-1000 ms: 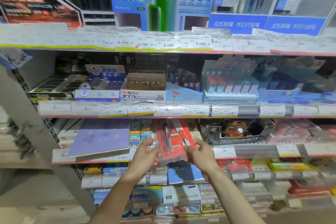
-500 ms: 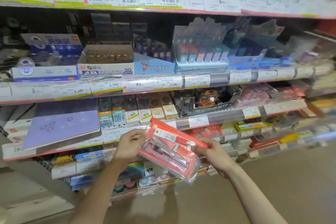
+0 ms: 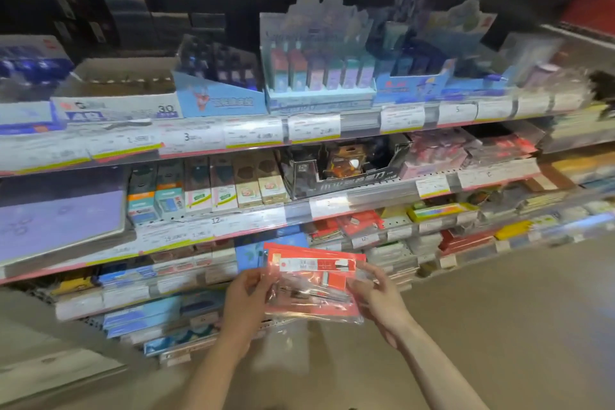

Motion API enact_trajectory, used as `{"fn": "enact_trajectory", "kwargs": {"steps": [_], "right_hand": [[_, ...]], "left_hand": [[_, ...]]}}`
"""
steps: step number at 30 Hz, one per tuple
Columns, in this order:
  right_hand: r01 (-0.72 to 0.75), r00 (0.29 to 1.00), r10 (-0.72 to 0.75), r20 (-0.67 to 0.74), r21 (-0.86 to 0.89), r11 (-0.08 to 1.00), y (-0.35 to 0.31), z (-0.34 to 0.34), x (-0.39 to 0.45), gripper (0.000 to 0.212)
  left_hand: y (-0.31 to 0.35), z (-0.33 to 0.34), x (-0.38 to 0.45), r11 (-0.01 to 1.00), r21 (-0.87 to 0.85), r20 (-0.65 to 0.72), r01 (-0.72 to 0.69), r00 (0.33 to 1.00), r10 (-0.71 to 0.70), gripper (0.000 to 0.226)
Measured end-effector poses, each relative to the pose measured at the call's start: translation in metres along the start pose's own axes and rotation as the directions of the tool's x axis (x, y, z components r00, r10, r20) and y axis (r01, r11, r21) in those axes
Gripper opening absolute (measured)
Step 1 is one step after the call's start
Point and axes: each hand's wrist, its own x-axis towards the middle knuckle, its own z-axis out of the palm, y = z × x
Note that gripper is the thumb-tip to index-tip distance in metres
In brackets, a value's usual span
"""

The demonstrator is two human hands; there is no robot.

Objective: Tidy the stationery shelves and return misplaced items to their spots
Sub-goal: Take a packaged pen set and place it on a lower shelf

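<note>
A flat stack of red stationery packs in clear plastic [image 3: 316, 283] is held level in front of the lower shelves. My left hand [image 3: 244, 301] grips its left edge with the thumb on top. My right hand [image 3: 376, 296] pinches its right edge. Similar red packs [image 3: 361, 221] lie on the lower shelf just above and to the right. The pack's contents are blurred; a white label strip runs across its top.
Tiered shelves [image 3: 332, 206] with price tags fill the view. A purple notebook [image 3: 60, 216] lies at left, small eraser boxes [image 3: 206, 186] beside it, a black display box [image 3: 349, 170] at centre. Blue packs [image 3: 159, 313] fill the bottom rows. Bare floor [image 3: 499, 326] opens at right.
Both hands pulled the red packs off the shelf beside the eraser boxes and carried them down and right. They now hold them level; the view has swung right and lower.
</note>
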Motion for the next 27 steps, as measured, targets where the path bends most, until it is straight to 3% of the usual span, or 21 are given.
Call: {"fn": "enact_trajectory", "kwargs": {"steps": [7, 15, 18, 27], "right_hand": [[-0.049, 0.999, 0.049, 0.000, -0.068, 0.996, -0.006, -0.079, 0.045, 0.037], [-0.068, 0.994, 0.073, 0.086, -0.065, 0.996, -0.019, -0.165, 0.109, 0.031], [-0.074, 0.991, 0.083, 0.108, -0.088, 0.993, -0.020, -0.176, 0.125, 0.028], [-0.103, 0.982, 0.116, 0.149, -0.093, 0.990, -0.008, -0.182, 0.162, 0.024]], "left_hand": [[-0.003, 0.089, -0.001, 1.000, 0.029, -0.053, 0.009, 0.999, -0.007, 0.018], [-0.001, 0.191, 0.016, 0.996, 0.091, -0.122, -0.025, 0.992, 0.036, 0.020], [-0.006, 0.208, 0.025, 0.998, 0.048, -0.175, 0.043, 0.984, -0.034, 0.012], [-0.036, 0.209, 0.070, 0.922, 0.387, -0.157, 0.028, 0.987, 0.036, 0.006]]}}
